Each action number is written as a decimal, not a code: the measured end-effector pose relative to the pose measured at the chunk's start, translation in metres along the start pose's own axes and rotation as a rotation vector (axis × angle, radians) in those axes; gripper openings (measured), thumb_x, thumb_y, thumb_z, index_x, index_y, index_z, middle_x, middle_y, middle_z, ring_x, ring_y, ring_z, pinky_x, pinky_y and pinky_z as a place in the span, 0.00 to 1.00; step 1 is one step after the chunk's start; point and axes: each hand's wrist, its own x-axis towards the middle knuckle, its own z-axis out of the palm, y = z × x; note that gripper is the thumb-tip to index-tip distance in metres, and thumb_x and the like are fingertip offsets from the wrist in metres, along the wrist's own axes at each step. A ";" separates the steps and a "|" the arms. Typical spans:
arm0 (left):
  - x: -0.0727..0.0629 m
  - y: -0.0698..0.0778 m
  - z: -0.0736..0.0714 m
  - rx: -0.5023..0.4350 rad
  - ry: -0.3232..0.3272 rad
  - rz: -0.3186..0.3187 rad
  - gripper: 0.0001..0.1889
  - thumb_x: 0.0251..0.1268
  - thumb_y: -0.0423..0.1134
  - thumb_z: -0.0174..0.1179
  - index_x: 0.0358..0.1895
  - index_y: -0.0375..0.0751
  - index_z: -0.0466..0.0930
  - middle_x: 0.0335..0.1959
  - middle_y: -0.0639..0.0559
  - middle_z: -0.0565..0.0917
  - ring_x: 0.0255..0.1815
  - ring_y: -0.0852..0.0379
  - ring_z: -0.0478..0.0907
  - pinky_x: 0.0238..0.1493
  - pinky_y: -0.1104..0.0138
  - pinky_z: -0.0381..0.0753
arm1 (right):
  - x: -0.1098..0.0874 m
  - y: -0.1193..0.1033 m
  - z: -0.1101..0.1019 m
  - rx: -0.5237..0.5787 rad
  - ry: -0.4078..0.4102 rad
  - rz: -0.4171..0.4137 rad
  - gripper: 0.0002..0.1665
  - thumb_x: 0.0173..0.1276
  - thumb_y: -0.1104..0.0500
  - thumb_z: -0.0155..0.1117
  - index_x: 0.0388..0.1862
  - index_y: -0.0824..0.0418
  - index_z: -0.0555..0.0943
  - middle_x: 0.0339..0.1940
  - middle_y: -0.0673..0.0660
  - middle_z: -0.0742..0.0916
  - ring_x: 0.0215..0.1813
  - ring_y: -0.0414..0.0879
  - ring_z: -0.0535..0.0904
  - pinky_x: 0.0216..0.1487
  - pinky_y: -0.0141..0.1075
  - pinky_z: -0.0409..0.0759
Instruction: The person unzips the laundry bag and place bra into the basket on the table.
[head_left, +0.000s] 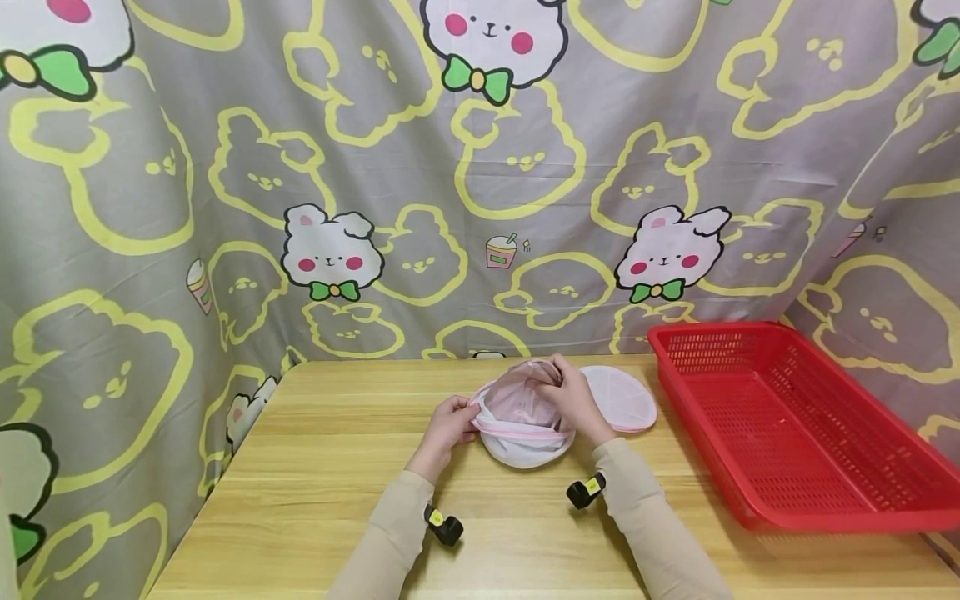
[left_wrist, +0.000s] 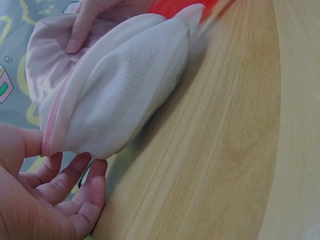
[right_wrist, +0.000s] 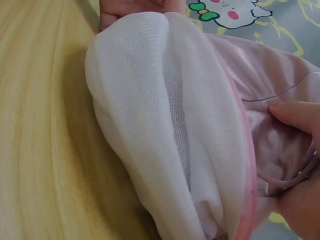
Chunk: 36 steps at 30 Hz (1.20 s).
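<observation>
A white mesh laundry bag [head_left: 525, 450] with a pink zipper stands at the middle of the table, its mouth open. A pale pink, shiny, cup-shaped garment that looks like a bra [left_wrist: 47, 60] is partly in the mouth; how deep it goes is hidden. My left hand [head_left: 452, 425] pinches the bag's zipped edge at its left side, thumb on the zipper [left_wrist: 52, 122]. My right hand [head_left: 573, 400] holds the bra at the bag's right side, thumb on the satin [right_wrist: 280, 150]. Beside a thin curved strap [right_wrist: 295, 179], the fingers are partly hidden.
A flat, round white mesh piece with a pink rim [head_left: 622, 396] lies behind my right hand. Right of it stands a red perforated plastic basket [head_left: 720, 467]. The wooden table [head_left: 315, 500] meets a patterned curtain [head_left: 420, 192] at its back and sides.
</observation>
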 end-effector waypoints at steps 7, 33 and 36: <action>0.001 -0.001 0.000 0.010 -0.005 -0.002 0.09 0.68 0.36 0.57 0.44 0.32 0.75 0.27 0.56 0.79 0.25 0.63 0.79 0.29 0.70 0.81 | 0.000 -0.004 -0.002 0.005 0.026 0.015 0.12 0.56 0.68 0.66 0.37 0.59 0.75 0.33 0.57 0.80 0.36 0.47 0.72 0.34 0.31 0.70; -0.002 -0.001 0.001 0.017 0.004 -0.005 0.10 0.68 0.37 0.57 0.43 0.32 0.75 0.28 0.55 0.78 0.26 0.63 0.78 0.30 0.70 0.80 | 0.010 -0.018 -0.011 0.037 0.069 -0.023 0.11 0.58 0.68 0.67 0.36 0.62 0.73 0.33 0.58 0.78 0.37 0.45 0.72 0.34 0.29 0.70; -0.001 -0.001 0.001 0.014 0.003 -0.005 0.09 0.68 0.37 0.57 0.43 0.32 0.75 0.28 0.54 0.78 0.26 0.63 0.78 0.30 0.70 0.80 | 0.011 -0.020 -0.012 0.028 0.074 -0.024 0.11 0.58 0.68 0.67 0.36 0.61 0.74 0.33 0.57 0.78 0.37 0.45 0.72 0.34 0.29 0.70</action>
